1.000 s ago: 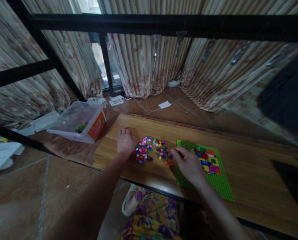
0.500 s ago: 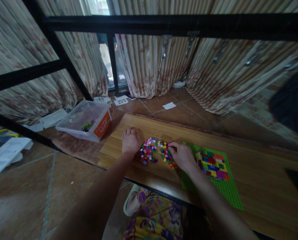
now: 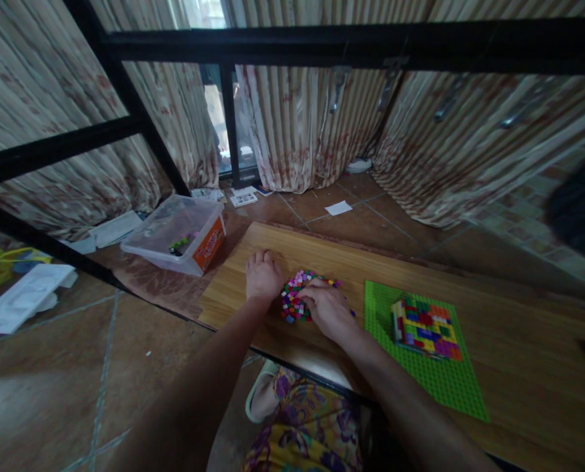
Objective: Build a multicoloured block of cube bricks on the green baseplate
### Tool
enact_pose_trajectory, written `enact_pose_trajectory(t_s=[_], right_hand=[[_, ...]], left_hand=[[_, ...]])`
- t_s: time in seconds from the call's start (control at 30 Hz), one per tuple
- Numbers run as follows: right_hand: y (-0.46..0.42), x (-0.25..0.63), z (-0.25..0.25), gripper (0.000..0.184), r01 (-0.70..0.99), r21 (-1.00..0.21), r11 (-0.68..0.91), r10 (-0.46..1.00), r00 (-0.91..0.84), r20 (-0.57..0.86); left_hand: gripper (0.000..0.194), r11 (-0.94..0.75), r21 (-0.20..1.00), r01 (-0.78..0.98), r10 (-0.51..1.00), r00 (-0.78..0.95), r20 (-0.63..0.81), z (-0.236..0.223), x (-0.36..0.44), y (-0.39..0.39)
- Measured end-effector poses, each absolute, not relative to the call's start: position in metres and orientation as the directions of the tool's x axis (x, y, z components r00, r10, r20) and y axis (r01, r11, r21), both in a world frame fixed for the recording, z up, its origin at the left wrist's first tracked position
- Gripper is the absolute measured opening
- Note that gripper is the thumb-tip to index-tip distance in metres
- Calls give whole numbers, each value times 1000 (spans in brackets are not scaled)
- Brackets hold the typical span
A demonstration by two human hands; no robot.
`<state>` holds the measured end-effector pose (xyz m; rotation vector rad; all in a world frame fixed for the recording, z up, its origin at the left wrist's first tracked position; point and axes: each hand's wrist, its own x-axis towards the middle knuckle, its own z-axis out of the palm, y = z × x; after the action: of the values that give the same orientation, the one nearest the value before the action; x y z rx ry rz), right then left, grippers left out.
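A loose pile of small colourful bricks [image 3: 292, 298] lies on the wooden bench top [image 3: 528, 367]. My left hand [image 3: 264, 274] rests palm down on the wood at the pile's left edge, fingers lying on the surface, holding nothing that I can see. Over the pile's right part reaches my right hand [image 3: 324, 307], thumb and fingers drawn together among the bricks. Whatever sits between those fingertips is too small to make out, and the hand covers some bricks. To its right, a green baseplate [image 3: 378, 308] carries a block built of multicoloured bricks [image 3: 427, 328].
A clear plastic box [image 3: 174, 229] with an orange label and a few toy pieces stands on the floor beyond the bench's left end. White foam packaging [image 3: 27, 298] lies far left. Black metal bars [image 3: 292, 49] cross in front of the curtains [image 3: 292, 131]. Papers [image 3: 338, 208] lie on the tiles.
My right hand has moved left, from beside the baseplate to over the brick pile. My left hand stays at the pile's left edge. The whole view has shifted slightly.
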<state>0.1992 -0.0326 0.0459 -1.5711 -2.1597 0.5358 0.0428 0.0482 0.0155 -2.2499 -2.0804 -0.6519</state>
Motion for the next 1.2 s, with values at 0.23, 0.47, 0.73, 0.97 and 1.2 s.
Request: enact_pose_trajectory(t_s=[0.23,0.47,0.73,0.97,1.2], right_hand=[[-32,219,44,26,809,-502,305,948,-308,79],[-33,213,46,28,797,-488,357,926,-370,74],[-30,217,47,17,744,-596,303,951,-277,138],[-16,214,43,25,-48,-984,-174,980,90,-178],[1,212,45,15,269,-959,-92,995,-6,-98]], left_hand=[[33,-113,258,960,953,31,300,15,43,48],[33,-121,243,962,949,40,313,15,42,47],[35,-114,255,960,951,31,308,16,43,48],[35,-115,263,958,954,32,300,15,42,48],[36,-115,274,955,954,29,298,15,42,49]])
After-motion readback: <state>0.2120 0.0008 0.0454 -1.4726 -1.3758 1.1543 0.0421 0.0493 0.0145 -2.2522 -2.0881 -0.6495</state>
